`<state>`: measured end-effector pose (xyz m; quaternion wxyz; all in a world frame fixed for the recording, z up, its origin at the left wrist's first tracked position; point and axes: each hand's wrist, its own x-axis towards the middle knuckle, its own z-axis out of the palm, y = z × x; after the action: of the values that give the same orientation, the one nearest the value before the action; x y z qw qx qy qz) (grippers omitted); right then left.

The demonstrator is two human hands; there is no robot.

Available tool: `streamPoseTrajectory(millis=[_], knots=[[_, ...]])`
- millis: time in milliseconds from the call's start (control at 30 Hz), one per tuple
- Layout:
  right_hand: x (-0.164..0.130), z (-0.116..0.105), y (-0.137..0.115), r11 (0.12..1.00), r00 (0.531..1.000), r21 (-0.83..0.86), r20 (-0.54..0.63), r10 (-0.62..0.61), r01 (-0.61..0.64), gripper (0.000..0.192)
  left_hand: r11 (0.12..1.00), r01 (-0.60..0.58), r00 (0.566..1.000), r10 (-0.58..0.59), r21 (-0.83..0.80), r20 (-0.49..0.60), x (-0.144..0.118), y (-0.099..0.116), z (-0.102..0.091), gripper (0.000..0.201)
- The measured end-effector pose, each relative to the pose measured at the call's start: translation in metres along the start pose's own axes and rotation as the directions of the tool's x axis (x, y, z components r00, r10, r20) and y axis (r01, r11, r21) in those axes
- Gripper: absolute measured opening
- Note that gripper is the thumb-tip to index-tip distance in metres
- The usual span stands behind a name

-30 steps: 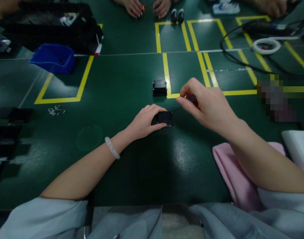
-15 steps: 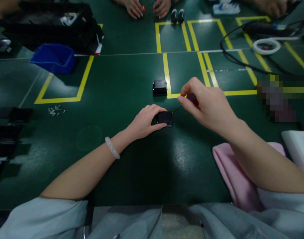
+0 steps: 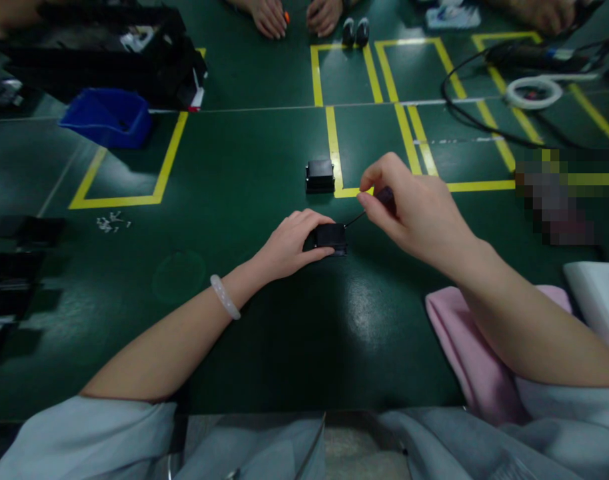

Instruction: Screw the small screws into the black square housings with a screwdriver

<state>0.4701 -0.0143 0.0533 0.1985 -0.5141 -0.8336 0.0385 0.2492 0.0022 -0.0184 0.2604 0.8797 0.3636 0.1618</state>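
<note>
- The left hand (image 3: 290,244) rests on the green desk (image 3: 244,200) near its middle, fingers and thumb clamped on a small black box (image 3: 331,237) that sits flat on the surface.
- The right hand (image 3: 414,210) hovers just beyond and to the right of that box, thumb and fingertips pinched together on a small dark tool (image 3: 384,196); what the tool is cannot be told, since the hand hides most of it.
- A thin black wire (image 3: 355,219) runs from the box's far right corner up to the pinched fingers.
- A second black box (image 3: 319,176) stands farther toward the desk's far edge, apart from both hands, just beside a yellow tape line (image 3: 333,150).
- A blue bin (image 3: 107,117) sits toward the far left corner, at the corner of another taped rectangle.
- Small pale parts (image 3: 112,221) lie scattered near the left edge.
- A pink cloth (image 3: 464,353) lies at the near right edge, under the right forearm.
- A white tape roll (image 3: 533,91) and black cables (image 3: 464,113) lie toward the far right corner.
- Another person's hands (image 3: 294,16) rest at the far edge.
</note>
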Motion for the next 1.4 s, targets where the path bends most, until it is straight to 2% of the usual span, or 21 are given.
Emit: streamPoseTrajectory(millis=[767, 1000, 1400], knots=[[-0.0005, -0.0003, 0.0012, 1.000, 1.000, 0.004, -0.014, -0.028, 0.028, 0.029, 1.000, 0.008, 1.000, -0.008, -0.001, 0.007, 0.0000, 0.0006, -0.0005, 0.036], [-0.0004, 0.0030, 0.0029, 1.000, 0.999, 0.000, -0.046, -0.016, 0.016, 0.023, 1.000, 0.010, 1.000, -0.010, -0.004, 0.008, 0.0002, 0.0008, -0.0007, 0.037], [0.0002, 0.0006, 0.0012, 1.000, 0.999, -0.013, -0.029, -0.016, 0.016, 0.025, 1.000, 0.017, 1.000, -0.017, -0.006, 0.009, 0.0003, 0.0009, -0.0010, 0.037]])
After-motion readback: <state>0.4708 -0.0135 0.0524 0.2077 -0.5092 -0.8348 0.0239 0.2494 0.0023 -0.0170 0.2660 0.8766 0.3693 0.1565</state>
